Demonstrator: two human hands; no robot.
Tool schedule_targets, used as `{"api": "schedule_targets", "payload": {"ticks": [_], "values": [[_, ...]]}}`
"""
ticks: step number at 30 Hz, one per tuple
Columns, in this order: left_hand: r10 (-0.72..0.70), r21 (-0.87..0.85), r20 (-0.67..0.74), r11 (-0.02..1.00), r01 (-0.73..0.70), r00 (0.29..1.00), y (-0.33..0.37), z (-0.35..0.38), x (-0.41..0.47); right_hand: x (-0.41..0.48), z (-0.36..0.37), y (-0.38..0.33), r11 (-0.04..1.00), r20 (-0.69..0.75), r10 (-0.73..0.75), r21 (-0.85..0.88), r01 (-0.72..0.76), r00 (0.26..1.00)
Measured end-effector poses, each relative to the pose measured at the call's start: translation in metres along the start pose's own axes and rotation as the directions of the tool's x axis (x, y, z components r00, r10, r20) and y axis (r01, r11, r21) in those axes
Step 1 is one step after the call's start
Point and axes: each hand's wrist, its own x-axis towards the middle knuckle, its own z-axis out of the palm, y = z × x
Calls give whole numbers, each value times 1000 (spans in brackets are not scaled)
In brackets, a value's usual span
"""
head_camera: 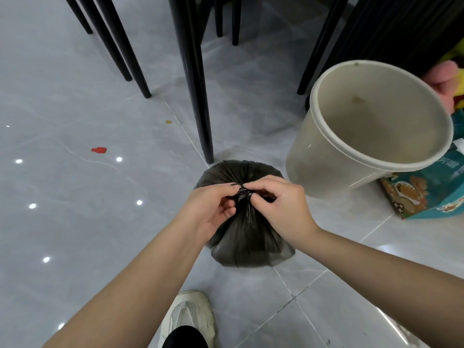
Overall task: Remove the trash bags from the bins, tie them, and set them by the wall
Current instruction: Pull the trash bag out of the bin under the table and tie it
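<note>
A black trash bag point(247, 242) sits on the grey tiled floor in the middle of the head view, its top gathered into a twisted neck. My left hand point(213, 209) pinches the neck from the left. My right hand point(281, 204) pinches it from the right, fingertips meeting at the knot. To the right stands a beige round bin point(326, 156) with no bag in it, its inside bare and lightly stained.
Black chair and table legs point(195, 79) stand just behind the bag. A teal printed package point(431, 194) lies by the bin, and pink and yellow soft items point(449, 81) sit beyond it. A red scrap point(99, 150) lies on the floor at left. My white shoe point(188, 320) is below the bag.
</note>
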Motion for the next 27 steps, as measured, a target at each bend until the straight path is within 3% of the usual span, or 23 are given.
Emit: {"api": "schedule_targets", "payload": {"ticks": [4,7,10,13,15,17,27], "values": [[101,-104,72,990,-93,992,-11,-3,2,5,2,0,997,0,67,37,-67,998],[262,-147,-31,953,-264,965,-25,-1,3,8,4,1,978,-21,182,104,-179,983],[555,240,-148,823,-515,818,-41,-1,-2,10,3,1,959,-32,256,133,-249,966],[696,557,12,591,-583,718,-50,0,-1,11,2,0,949,-34,292,138,-285,956],[738,618,52,506,-602,673,-51,2,3,10,3,1,936,-22,324,154,-317,946],[757,632,45,483,-606,651,-49,4,7,9,5,2,920,-15,360,172,-352,933],[752,669,21,479,-568,659,-50,8,11,3,9,-3,833,29,487,283,-474,873]]}}
